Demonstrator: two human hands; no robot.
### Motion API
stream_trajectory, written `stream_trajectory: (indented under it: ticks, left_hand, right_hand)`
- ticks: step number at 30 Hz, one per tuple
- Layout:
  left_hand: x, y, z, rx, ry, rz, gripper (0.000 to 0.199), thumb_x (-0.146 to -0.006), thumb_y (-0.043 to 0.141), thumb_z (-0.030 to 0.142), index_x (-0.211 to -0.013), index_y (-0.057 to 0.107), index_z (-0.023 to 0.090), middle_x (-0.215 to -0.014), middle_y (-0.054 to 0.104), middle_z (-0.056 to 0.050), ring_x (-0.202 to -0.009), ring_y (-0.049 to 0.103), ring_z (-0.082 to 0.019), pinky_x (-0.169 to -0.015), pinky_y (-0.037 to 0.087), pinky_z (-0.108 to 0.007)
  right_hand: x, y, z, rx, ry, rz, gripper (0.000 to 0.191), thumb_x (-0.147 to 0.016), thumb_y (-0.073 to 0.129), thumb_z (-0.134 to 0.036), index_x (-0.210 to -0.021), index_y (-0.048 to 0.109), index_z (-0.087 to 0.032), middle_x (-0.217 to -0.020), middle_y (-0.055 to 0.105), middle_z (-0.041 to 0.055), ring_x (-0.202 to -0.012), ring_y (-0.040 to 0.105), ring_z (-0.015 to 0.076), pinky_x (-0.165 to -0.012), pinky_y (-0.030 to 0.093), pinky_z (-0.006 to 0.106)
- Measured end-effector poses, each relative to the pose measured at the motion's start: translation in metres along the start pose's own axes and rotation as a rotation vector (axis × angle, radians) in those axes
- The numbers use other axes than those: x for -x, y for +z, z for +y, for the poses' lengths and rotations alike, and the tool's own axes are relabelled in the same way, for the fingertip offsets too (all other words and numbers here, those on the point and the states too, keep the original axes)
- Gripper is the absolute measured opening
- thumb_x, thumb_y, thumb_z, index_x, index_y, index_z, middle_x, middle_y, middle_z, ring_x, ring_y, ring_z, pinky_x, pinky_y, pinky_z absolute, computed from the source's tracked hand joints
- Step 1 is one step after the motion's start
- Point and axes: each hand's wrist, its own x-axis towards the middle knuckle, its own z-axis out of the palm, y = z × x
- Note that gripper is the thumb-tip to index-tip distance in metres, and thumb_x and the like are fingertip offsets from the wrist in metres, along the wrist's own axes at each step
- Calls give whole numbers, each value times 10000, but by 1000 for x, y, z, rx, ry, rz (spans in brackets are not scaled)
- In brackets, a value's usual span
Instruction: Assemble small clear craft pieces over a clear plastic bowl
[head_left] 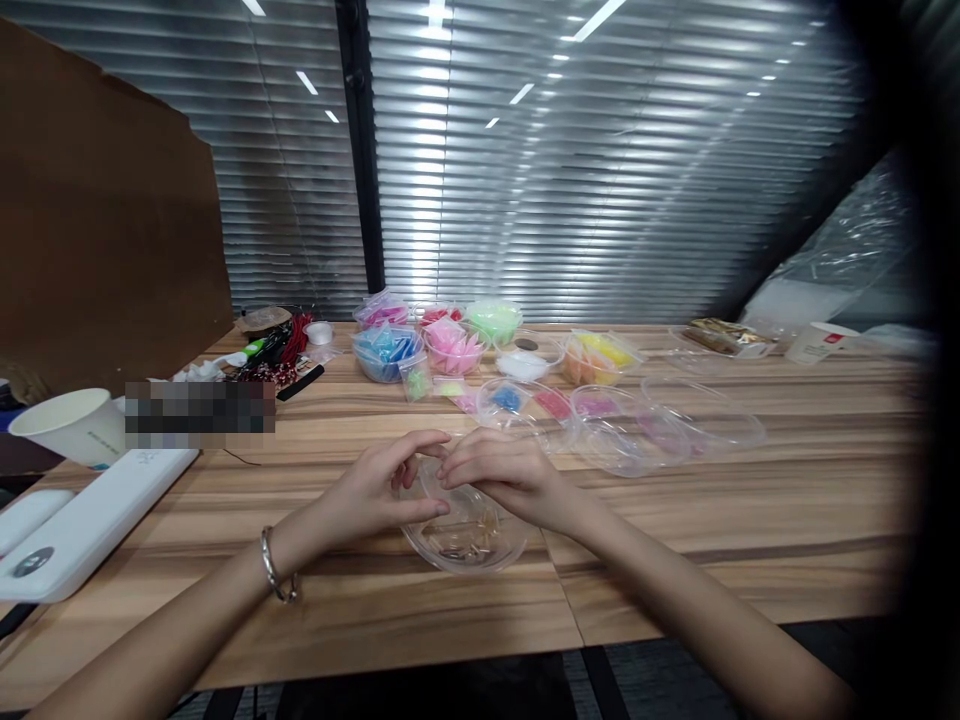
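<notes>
Though under hands (382, 487), dish front (465, 563) unblocked

left: pale paper cup (71, 425) is standing beside a long white device (112, 515) | far left: brown board (105, 200) is rising upright | back: slatted blinds (525, 200) are hanging behind the counter (810, 500) | right rear: gold packet (727, 337) is lying near a red-marked cup (811, 343)
</notes>
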Motion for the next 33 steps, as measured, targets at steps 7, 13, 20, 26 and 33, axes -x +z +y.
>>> stream_trajectory:
  ticks: [7, 13, 20, 26, 33]
  left_hand:
    - [-2, -2, 1, 16, 16, -1, 598, -804, 686, 443, -1320, 462, 241, -1295, 567, -70, -1032, 593, -168, -890, 496, -290]
    - [-2, -2, 0, 3, 5, 0, 607, -808, 684, 450, -1332, 445, 257, -1260, 582, -45, -971, 590, -137, -835, 495, -255]
    - [-2, -1, -1, -16, -25, -18, 610, -815, 668, 473, -1338, 448, 252, -1256, 586, -54, -899, 575, -119, -764, 486, -237]
    - [-1, -1, 0, -3, -23, -16, 628, -810, 671, 478, -1348, 445, 246, -1287, 572, -75, -981, 583, -152, -800, 494, -261]
    - [-1, 0, -3, -11, -24, -23, 628, -810, 669, 482, -1350, 440, 257, -1239, 587, -63, -880, 567, -120, -759, 489, -244]
  right_hand:
    - [1, 1, -1, -1, -22, -11, 270, -926, 488, -43, -1108, 651, -157, -1065, 681, 82, -1060, 614, 144, -913, 519, 315]
    - [1, 3, -7, 69, -38, 50, 292, -894, 560, -44, -1157, 612, -161, -1145, 629, 91, -1092, 598, 134, -920, 516, 278]
    - [1, 4, -7, 88, -29, 76, 273, -888, 587, -61, -1137, 604, -172, -1067, 631, 71, -1009, 611, 114, -848, 522, 237]
    - [1, 3, -6, 78, -23, 81, 269, -901, 566, -65, -1139, 605, -184, -1069, 630, 73, -1008, 611, 122, -837, 528, 250]
    - [1, 4, -5, 88, -16, 99, 252, -905, 555, -68, -1119, 617, -187, -1015, 625, 65, -952, 612, 119, -797, 526, 245]
